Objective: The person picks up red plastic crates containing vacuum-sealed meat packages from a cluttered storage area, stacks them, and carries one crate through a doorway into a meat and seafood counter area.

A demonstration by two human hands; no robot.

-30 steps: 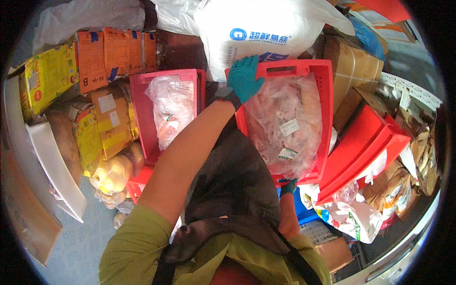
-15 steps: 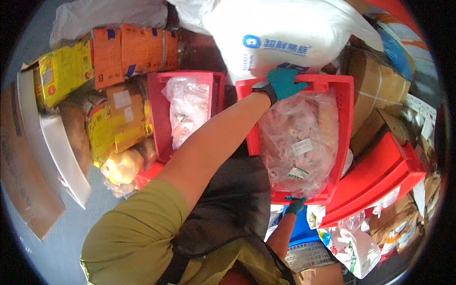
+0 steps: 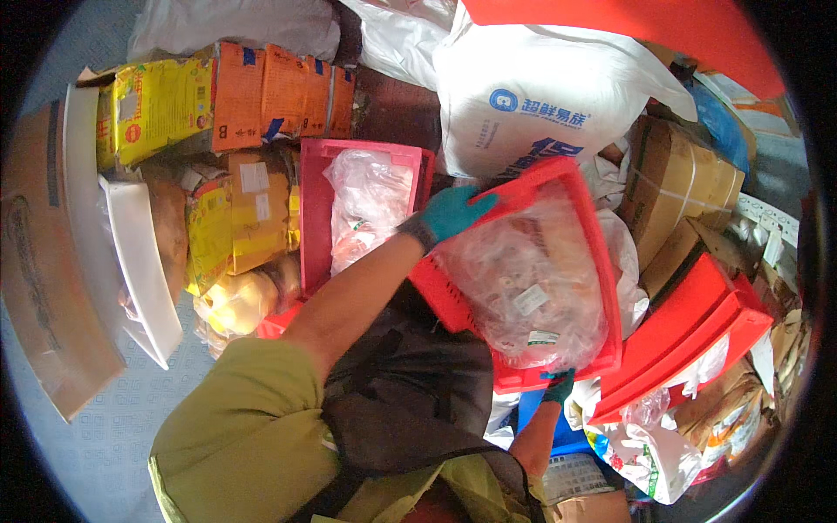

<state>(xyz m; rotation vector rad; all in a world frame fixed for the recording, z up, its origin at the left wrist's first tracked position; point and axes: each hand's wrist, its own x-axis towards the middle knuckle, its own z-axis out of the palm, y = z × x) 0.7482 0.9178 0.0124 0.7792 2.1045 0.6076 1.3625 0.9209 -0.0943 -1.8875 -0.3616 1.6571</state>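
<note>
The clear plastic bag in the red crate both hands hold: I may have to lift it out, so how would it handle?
The clear plastic bag looks thin and wrinkled, so it would probably sag. Its shiny film may be slippery. Since it fills most of the red crate, it could be fairly heavy.

The right grip (image 3: 558, 385) is partly hidden at the near rim of the red crate (image 3: 610, 314); wrinkled plastic (image 3: 506, 253) obscures that crate's contents; print on the white label (image 3: 529, 300) is too small to read; the left forearm (image 3: 357, 301) covers part of the pink crate (image 3: 312, 200); the upper edge crops a red panel (image 3: 628, 30), the lower a cardboard box (image 3: 588, 510).
</note>
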